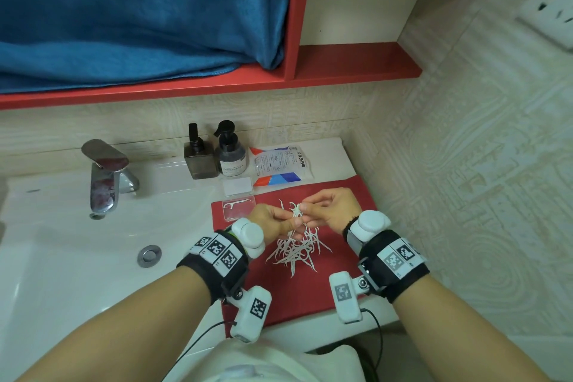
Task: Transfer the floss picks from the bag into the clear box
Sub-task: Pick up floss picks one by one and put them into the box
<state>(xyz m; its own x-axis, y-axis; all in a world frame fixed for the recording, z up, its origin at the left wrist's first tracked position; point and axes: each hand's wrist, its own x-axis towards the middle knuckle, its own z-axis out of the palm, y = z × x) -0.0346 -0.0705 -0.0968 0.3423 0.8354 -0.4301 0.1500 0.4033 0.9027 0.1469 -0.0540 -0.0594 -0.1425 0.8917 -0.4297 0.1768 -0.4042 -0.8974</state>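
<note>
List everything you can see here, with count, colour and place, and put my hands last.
loose white plastic floss picks: a pile, too tangled to count, white, on the red mat
red rectangular mat: one, red, on the counter right of the basin
clear plastic box: one, transparent, at the mat's far left corner, one pick inside
clear box lid: one, clear-white, just behind the box
printed floss pick bag: one, white, red and blue, behind the mat
dark pump bottles: two, brown and grey, by the wall
chrome tap: one, silver, behind the white basin
blue towel: one, on the red shelf
left hand: pinching picks above the pile
right hand: pinching the same bunch
</note>
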